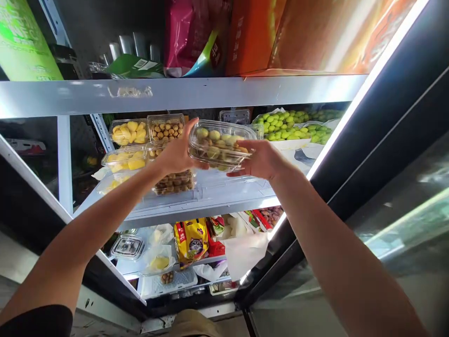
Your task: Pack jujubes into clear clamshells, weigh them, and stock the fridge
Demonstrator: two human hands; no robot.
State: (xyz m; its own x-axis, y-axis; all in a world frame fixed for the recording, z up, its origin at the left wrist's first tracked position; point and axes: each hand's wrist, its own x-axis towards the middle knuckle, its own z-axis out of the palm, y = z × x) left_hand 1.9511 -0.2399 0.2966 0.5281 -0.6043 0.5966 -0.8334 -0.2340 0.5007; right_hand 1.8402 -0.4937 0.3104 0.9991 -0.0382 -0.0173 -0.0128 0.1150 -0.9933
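Observation:
Between my two hands is a clear plastic clamshell box [221, 142] with round greenish fruit inside, held slightly tilted above the middle shelf [231, 192]. My left hand [180, 152] grips its left end, thumb on top and fingers below. On the right end my right hand [261, 159] is closed, its fingers along the lid and side. Left of the held box stand clear boxes of small round brown fruit [165, 128], stacked, partly hidden by my left hand. Further left are boxes of yellow fruit pieces [129, 133].
Green grapes [286, 122] lie in white paper at the shelf's right. Above runs a metal shelf edge [210, 91] carrying an orange carton [256, 37] and a pink bag [185, 37]. Below sit a yellow bag [191, 241] and a lidded clear box [128, 246]. A lit door frame [336, 135] stands right.

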